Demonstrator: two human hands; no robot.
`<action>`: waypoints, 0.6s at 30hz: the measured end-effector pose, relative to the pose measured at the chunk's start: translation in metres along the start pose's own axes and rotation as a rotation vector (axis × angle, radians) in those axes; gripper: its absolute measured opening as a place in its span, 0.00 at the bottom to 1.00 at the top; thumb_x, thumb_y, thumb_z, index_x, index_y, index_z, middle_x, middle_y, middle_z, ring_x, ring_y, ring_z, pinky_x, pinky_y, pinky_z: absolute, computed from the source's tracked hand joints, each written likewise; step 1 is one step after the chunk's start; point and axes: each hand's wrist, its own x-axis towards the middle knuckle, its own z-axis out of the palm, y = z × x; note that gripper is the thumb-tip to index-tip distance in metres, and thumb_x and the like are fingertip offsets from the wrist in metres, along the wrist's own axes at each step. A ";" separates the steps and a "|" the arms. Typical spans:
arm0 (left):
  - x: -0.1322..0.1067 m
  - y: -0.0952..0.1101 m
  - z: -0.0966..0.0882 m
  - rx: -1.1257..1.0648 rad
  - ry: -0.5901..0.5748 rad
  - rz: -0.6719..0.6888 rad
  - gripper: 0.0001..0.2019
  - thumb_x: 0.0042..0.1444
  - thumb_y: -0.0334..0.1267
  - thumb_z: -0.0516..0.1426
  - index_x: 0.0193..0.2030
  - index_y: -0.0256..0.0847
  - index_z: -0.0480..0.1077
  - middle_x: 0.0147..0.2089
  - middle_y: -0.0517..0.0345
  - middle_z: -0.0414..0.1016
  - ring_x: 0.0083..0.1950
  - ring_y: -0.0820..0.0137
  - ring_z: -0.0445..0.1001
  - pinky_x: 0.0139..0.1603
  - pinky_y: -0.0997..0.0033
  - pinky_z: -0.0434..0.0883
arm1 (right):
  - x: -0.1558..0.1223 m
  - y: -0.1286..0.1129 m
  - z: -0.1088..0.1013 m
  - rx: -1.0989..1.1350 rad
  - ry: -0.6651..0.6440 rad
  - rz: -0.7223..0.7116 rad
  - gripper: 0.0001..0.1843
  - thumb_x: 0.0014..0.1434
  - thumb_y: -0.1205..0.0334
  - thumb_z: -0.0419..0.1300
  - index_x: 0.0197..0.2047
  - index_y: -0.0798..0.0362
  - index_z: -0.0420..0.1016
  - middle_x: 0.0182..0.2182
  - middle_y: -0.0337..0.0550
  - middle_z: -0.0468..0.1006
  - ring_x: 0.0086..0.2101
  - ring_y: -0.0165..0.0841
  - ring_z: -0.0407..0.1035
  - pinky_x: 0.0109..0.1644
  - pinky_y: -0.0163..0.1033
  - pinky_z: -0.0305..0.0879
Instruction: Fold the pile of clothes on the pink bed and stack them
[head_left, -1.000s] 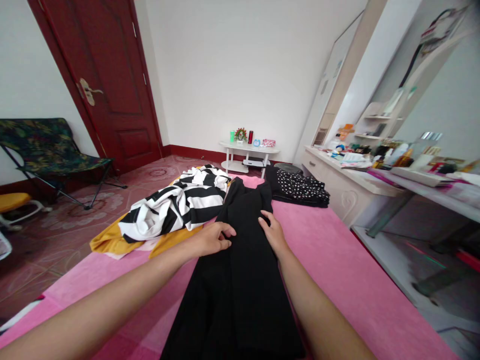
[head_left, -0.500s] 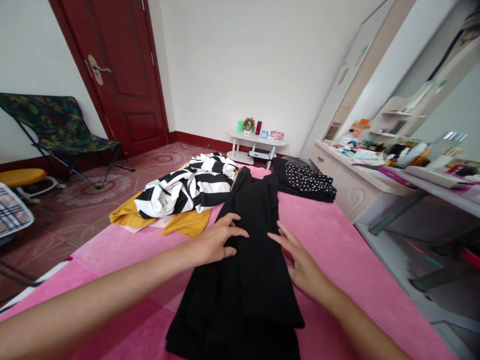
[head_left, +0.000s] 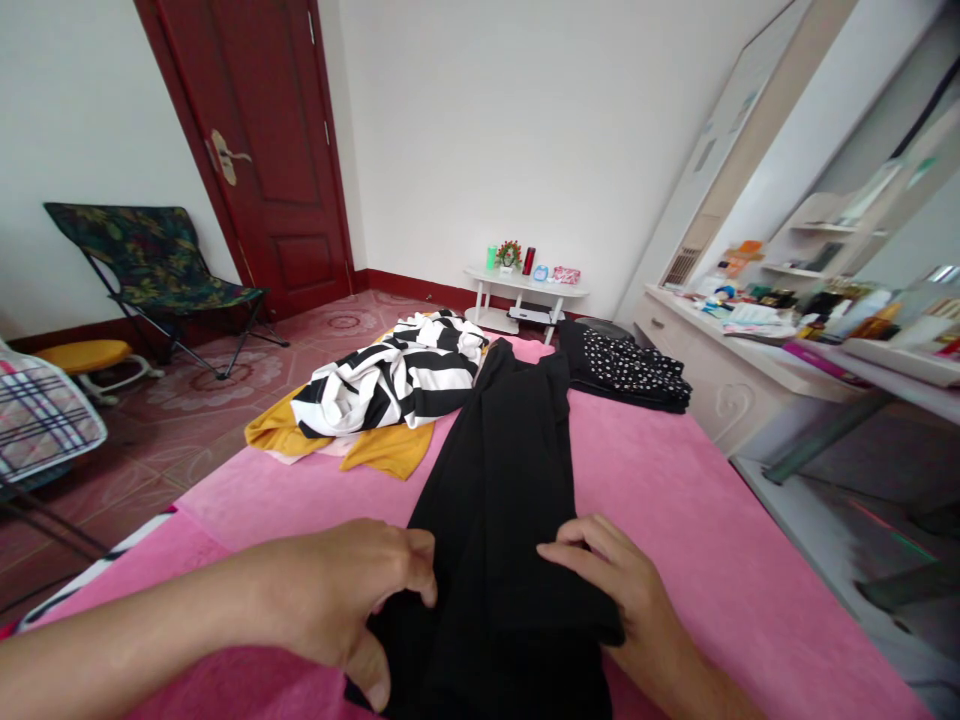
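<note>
A long black garment (head_left: 517, 500) lies lengthwise in front of me, folded in layers, its narrower end away from me. My left hand (head_left: 352, 590) is at its near left edge, fingers bent and thumb held apart from them, with no cloth visibly gripped. On the right edge, my right hand (head_left: 607, 570) has its fingers over the top layer. Its thumb is hidden by the cloth, and the layer's corner sits in the hand. Beneath everything is a pink bed cover (head_left: 667, 520).
A black-and-white striped garment (head_left: 397, 370) lies heaped over mustard cloth (head_left: 390, 450) at the far left. Folded dark clothes with white spots (head_left: 634, 365) sit far right. A cluttered dressing table (head_left: 750, 350) stands right, a folding chair (head_left: 150, 260) left.
Both hands have come toward me along the black garment, the left also moving outward. The right hand now takes the garment's edge. The view has shifted slightly left.
</note>
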 end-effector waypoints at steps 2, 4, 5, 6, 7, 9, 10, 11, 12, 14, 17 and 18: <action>0.008 0.004 -0.014 -0.033 0.024 -0.017 0.10 0.49 0.41 0.62 0.39 0.44 0.74 0.35 0.62 0.74 0.31 0.74 0.70 0.29 0.78 0.64 | 0.009 -0.012 -0.001 0.064 0.068 0.028 0.19 0.60 0.70 0.52 0.52 0.43 0.71 0.37 0.43 0.71 0.38 0.33 0.68 0.38 0.38 0.65; 0.024 0.007 -0.028 -0.054 0.163 -0.036 0.05 0.54 0.35 0.57 0.36 0.42 0.75 0.32 0.63 0.74 0.30 0.75 0.70 0.29 0.79 0.64 | 0.016 -0.023 -0.001 0.115 0.103 0.060 0.17 0.61 0.68 0.52 0.52 0.44 0.70 0.37 0.42 0.71 0.37 0.32 0.68 0.36 0.37 0.64; 0.034 0.007 -0.034 -0.054 0.266 -0.039 0.06 0.55 0.33 0.56 0.36 0.41 0.74 0.32 0.63 0.74 0.31 0.75 0.71 0.31 0.79 0.65 | 0.018 -0.027 0.000 0.127 0.102 0.056 0.16 0.62 0.65 0.51 0.52 0.44 0.69 0.36 0.42 0.70 0.36 0.32 0.68 0.36 0.37 0.63; 0.046 0.007 -0.038 -0.047 0.373 -0.035 0.07 0.55 0.31 0.55 0.37 0.41 0.74 0.34 0.62 0.75 0.32 0.75 0.71 0.32 0.78 0.66 | 0.019 -0.030 0.001 0.129 0.085 0.039 0.14 0.63 0.61 0.51 0.52 0.45 0.69 0.36 0.43 0.70 0.36 0.33 0.67 0.36 0.37 0.63; 0.059 0.006 -0.041 -0.035 0.466 -0.021 0.08 0.54 0.30 0.55 0.39 0.40 0.73 0.36 0.61 0.75 0.34 0.75 0.72 0.34 0.78 0.67 | 0.019 -0.032 0.004 0.119 0.056 0.014 0.15 0.64 0.56 0.50 0.52 0.46 0.69 0.35 0.43 0.70 0.35 0.33 0.67 0.35 0.37 0.62; 0.086 0.001 -0.042 0.007 0.580 0.039 0.11 0.54 0.31 0.55 0.44 0.40 0.73 0.41 0.58 0.74 0.39 0.72 0.73 0.42 0.74 0.69 | 0.017 -0.031 0.012 0.062 0.001 -0.048 0.21 0.64 0.46 0.45 0.50 0.48 0.69 0.33 0.44 0.70 0.33 0.34 0.67 0.32 0.37 0.61; 0.101 -0.003 -0.041 0.036 0.609 0.075 0.12 0.54 0.31 0.55 0.46 0.41 0.72 0.44 0.57 0.73 0.43 0.71 0.72 0.46 0.72 0.69 | 0.015 -0.029 0.017 0.023 -0.027 -0.072 0.24 0.64 0.42 0.43 0.49 0.48 0.70 0.32 0.44 0.71 0.32 0.34 0.66 0.31 0.37 0.60; 0.116 -0.008 -0.038 0.073 0.628 0.106 0.14 0.55 0.32 0.55 0.48 0.41 0.71 0.47 0.55 0.72 0.47 0.69 0.72 0.51 0.70 0.68 | 0.013 -0.027 0.022 -0.018 -0.057 -0.088 0.27 0.63 0.40 0.42 0.48 0.48 0.71 0.31 0.43 0.71 0.30 0.33 0.66 0.30 0.36 0.60; 0.131 -0.014 -0.034 0.113 0.644 0.115 0.16 0.55 0.32 0.55 0.51 0.41 0.70 0.51 0.54 0.70 0.51 0.67 0.70 0.55 0.68 0.66 | 0.011 -0.024 0.028 -0.055 -0.092 -0.097 0.28 0.62 0.38 0.42 0.47 0.48 0.71 0.30 0.43 0.71 0.30 0.33 0.66 0.29 0.36 0.59; 0.160 -0.027 -0.024 0.178 0.670 0.047 0.21 0.55 0.34 0.55 0.57 0.38 0.66 0.59 0.48 0.64 0.60 0.62 0.64 0.60 0.65 0.62 | 0.010 -0.018 0.034 -0.095 -0.181 -0.087 0.25 0.62 0.40 0.45 0.46 0.47 0.72 0.30 0.42 0.73 0.30 0.32 0.67 0.29 0.34 0.59; 0.194 -0.045 -0.006 0.237 0.672 -0.107 0.28 0.58 0.41 0.54 0.63 0.32 0.58 0.66 0.40 0.53 0.67 0.54 0.53 0.65 0.58 0.55 | 0.015 -0.012 0.027 0.048 -0.379 -0.011 0.13 0.60 0.51 0.56 0.45 0.45 0.75 0.33 0.40 0.76 0.32 0.31 0.70 0.31 0.31 0.61; 0.200 -0.049 -0.001 0.253 0.671 -0.129 0.28 0.58 0.43 0.53 0.64 0.32 0.58 0.67 0.39 0.51 0.68 0.54 0.51 0.66 0.56 0.53 | 0.020 -0.010 0.019 0.151 -0.433 0.041 0.11 0.58 0.54 0.59 0.43 0.46 0.76 0.34 0.40 0.76 0.31 0.30 0.70 0.30 0.30 0.62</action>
